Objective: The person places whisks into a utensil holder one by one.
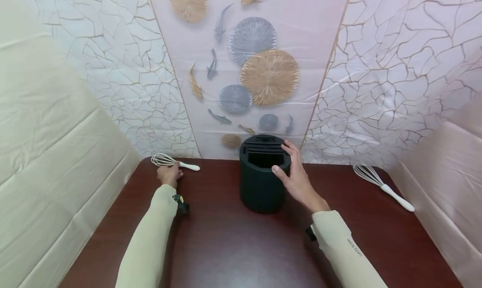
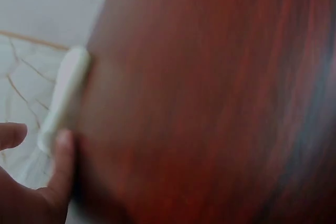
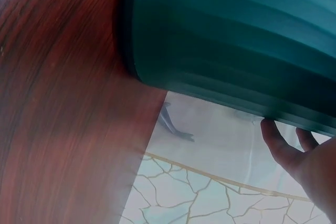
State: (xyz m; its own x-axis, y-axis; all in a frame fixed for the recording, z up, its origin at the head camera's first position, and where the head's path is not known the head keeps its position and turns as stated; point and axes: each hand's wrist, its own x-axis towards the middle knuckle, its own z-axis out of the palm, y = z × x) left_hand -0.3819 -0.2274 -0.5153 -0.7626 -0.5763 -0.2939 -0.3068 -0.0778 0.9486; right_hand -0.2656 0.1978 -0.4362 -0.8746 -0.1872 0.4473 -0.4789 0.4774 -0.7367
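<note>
A whisk with a white handle [image 1: 190, 166] lies at the table's far left corner. My left hand [image 1: 169, 174] is over its middle; in the left wrist view a finger [image 2: 64, 156] lies against the handle's wire end, the thumb apart from it. The wires are partly hidden by the hand. A dark green round utensil holder [image 1: 262, 192], with slots and a wide opening on top, stands upright at the back middle. My right hand [image 1: 300, 181] touches its right side near the rim, thumb and fingers spread.
A second white whisk [image 1: 395, 196] lies at the far right of the dark red-brown table [image 1: 241, 254]. A patterned cloth backdrop [image 1: 271, 125] rises right behind the table's back edge. Pale padded panels [image 1: 64, 187] flank the left and right sides.
</note>
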